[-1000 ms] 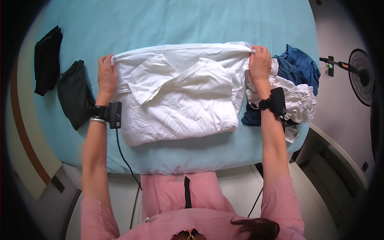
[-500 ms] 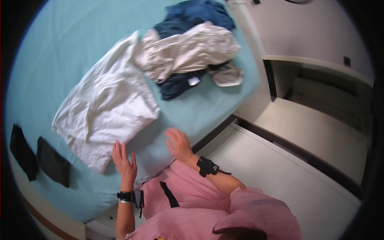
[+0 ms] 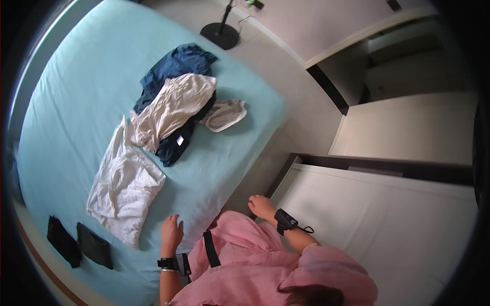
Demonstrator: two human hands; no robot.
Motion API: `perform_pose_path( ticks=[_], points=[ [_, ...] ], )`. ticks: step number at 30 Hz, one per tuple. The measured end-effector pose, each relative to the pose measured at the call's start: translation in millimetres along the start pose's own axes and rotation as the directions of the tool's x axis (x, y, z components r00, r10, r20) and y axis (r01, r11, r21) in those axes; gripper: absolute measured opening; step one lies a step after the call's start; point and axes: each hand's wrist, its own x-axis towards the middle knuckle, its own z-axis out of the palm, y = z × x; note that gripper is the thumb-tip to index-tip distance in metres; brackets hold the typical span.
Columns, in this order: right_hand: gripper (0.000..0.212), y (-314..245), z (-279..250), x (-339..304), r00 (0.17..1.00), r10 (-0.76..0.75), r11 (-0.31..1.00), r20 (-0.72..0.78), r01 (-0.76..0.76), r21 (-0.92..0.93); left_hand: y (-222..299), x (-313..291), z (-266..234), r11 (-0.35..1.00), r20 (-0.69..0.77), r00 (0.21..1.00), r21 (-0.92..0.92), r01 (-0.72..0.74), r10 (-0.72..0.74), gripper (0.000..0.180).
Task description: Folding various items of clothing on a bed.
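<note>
My left hand (image 3: 172, 234) is over the near edge of the bed, empty, its fingers loosely bent and apart. Beside it on the light blue sheet lies a white garment (image 3: 124, 186), spread flat and folded roughly into a long shape; the hand is not touching it. My right hand (image 3: 261, 207) hovers past the bed's edge, close to the corner of a white panel (image 3: 352, 204), with fingers loosely curled and no object visible in them. Farther up the bed, a crumpled cream garment (image 3: 178, 104) overlaps dark blue clothing (image 3: 176, 64).
Two dark folded pieces of cloth (image 3: 94, 246) lie at the bed's left. A grey-beige cloth piece (image 3: 224, 115) sits right of the pile. Beyond the bed stands a round black base with a pole (image 3: 219, 35). A low open cabinet (image 3: 408, 122) is at the right.
Both hands have drawn back from the white garment, the right one moving off the bed to the right. The view has shifted, showing more floor. The clothes look unmoved.
</note>
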Motion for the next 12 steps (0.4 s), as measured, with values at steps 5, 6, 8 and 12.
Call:
perform_pose_path(
  ticks=[5,6,8,12],
  points=[
    [0.021,23,-2,-33,0.991,0.03,0.995,-0.131,-0.017,0.095,-30,8,42,0.971,0.133,0.99,0.224,-0.083,0.054,0.026],
    [0.022,32,-1,-42,0.993,0.067,0.996,-0.1,-0.061,0.059,-25,8,45,0.951,0.19,0.981,0.297,-0.088,0.032,0.026],
    [0.022,48,-6,-58,0.991,0.121,0.992,-0.059,-0.119,0.028,-10,13,47,0.914,0.348,0.93,0.404,-0.031,-0.122,0.038],
    [0.021,100,2,-54,0.961,0.257,0.962,-0.103,-0.245,0.119,36,73,68,0.926,0.187,0.974,0.331,-0.182,0.125,0.032]
  ],
)
